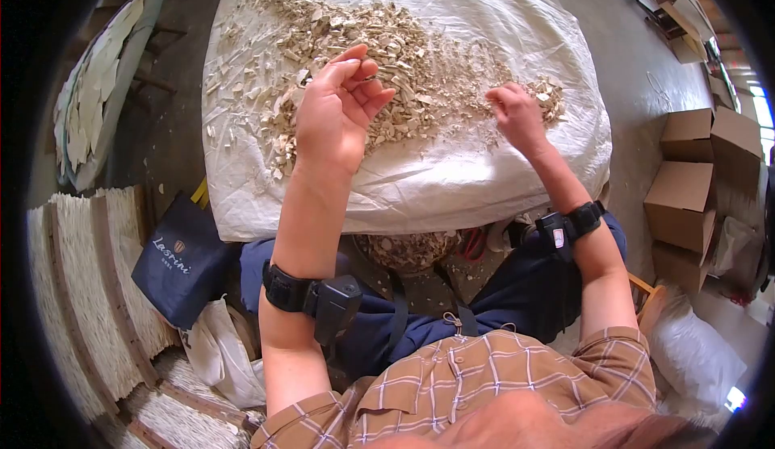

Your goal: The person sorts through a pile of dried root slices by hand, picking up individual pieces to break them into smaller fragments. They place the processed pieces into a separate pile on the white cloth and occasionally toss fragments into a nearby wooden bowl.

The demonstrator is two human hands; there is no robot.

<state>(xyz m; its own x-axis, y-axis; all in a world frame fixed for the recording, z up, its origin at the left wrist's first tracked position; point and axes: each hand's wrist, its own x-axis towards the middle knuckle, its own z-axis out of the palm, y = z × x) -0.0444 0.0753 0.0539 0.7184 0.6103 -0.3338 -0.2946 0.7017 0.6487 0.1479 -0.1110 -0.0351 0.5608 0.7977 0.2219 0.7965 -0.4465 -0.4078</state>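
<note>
My left hand point(339, 114) is raised over the large pile of pale, dry, broken flakes point(323, 33). Its palm is turned up and the fingers are loosely curled and apart, with nothing clearly visible in them. Over on the right, my right hand point(518, 116) is low beside a small heap of pale flakes point(550, 98). Its fingers are bent together, and whatever they may hold is too small to make out. Finer crumbs point(460, 70) are scattered between the two heaps. A wrinkled white cloth point(436, 183) covers the table beneath it all.
Below the table edge stands a container filled with flakes point(408, 249), between the person's legs. A dark blue bag point(182, 259) and racks of pale strips point(81, 288) are at left, below a round tray of pale sheets point(105, 86). Cardboard boxes point(678, 199) stand at right.
</note>
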